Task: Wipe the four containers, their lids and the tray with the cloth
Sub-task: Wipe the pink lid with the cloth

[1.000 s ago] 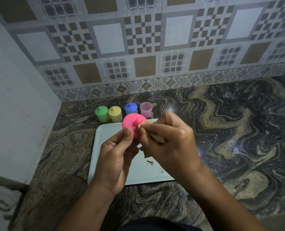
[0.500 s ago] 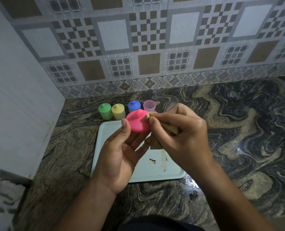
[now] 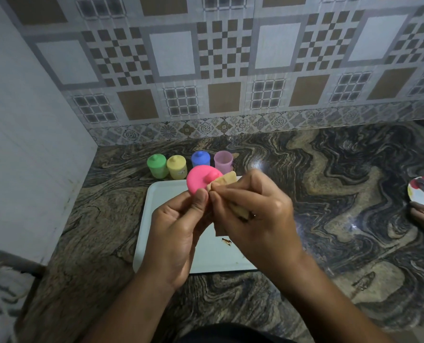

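Cloth [image 3: 227, 180] by pink lid [image 3: 198, 182]; plate [image 3: 422, 193] newly visible

A dark stone countertop veined in swirling black, brown and cream [image 3: 354, 194] filled the corner. Behind it rose a wall of square tiles in brown, grey and white checks [image 3: 230, 58], and a narrow floral-tile border strip [image 3: 206, 128] ran along the countertop's back edge. A plain white wall [image 3: 20, 144] stood left of the countertop.

marbled counter [image 3: 349, 174], tiled wall [image 3: 230, 58] behind, plate [image 3: 421, 194] far right
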`<state>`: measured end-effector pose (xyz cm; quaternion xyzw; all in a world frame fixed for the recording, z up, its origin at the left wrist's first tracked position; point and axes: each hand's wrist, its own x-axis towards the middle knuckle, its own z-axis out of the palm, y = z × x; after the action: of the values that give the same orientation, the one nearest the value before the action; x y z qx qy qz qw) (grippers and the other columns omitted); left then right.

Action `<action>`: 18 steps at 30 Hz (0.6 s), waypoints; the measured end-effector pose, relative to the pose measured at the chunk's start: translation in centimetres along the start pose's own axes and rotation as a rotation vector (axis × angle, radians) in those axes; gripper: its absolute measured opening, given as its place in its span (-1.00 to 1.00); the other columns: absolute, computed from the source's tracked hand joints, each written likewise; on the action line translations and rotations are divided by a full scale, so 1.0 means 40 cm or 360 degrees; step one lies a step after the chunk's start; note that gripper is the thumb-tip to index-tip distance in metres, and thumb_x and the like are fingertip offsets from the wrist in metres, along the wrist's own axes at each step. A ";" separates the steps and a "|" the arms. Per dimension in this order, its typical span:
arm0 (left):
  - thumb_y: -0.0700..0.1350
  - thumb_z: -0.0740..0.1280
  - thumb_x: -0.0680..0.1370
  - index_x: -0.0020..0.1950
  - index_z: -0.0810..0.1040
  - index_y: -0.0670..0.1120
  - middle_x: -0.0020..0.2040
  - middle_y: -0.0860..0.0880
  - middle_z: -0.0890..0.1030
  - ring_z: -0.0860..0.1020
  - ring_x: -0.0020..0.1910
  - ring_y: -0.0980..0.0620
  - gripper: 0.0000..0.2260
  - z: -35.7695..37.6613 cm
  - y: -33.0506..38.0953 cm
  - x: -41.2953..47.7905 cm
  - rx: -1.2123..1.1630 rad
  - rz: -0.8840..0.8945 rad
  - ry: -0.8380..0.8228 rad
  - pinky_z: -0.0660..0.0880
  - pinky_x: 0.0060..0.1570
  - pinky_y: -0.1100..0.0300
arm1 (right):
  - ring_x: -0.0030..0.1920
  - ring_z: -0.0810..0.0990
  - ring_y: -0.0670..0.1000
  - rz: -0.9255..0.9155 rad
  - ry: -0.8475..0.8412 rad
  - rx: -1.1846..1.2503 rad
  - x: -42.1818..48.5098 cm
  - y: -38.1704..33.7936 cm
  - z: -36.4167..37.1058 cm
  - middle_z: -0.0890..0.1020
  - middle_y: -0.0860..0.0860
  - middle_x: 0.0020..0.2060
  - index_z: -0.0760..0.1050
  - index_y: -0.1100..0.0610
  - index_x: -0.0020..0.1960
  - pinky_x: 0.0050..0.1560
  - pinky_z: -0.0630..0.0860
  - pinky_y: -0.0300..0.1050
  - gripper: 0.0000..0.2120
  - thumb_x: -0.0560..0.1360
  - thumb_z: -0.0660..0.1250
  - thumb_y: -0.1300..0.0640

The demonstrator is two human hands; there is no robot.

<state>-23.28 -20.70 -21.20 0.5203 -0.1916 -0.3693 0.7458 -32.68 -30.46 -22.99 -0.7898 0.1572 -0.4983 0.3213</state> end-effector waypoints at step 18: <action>-0.04 0.35 0.46 -0.04 0.74 -0.06 -0.08 -0.02 0.72 0.65 -0.13 0.11 -0.79 0.016 0.017 -0.012 -0.0094 -0.0167 -0.0023 0.53 -0.09 0.22 | -0.16 0.64 -0.01 -0.0066 0.0364 0.0031 0.028 0.008 0.005 0.64 0.14 -0.19 0.72 0.29 0.04 -0.09 0.57 -0.21 -0.87 0.51 0.51 0.30</action>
<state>-23.79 -20.64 -20.30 0.5047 -0.1586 -0.4171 0.7390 -31.98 -31.27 -22.51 -0.7277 0.1716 -0.5931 0.2987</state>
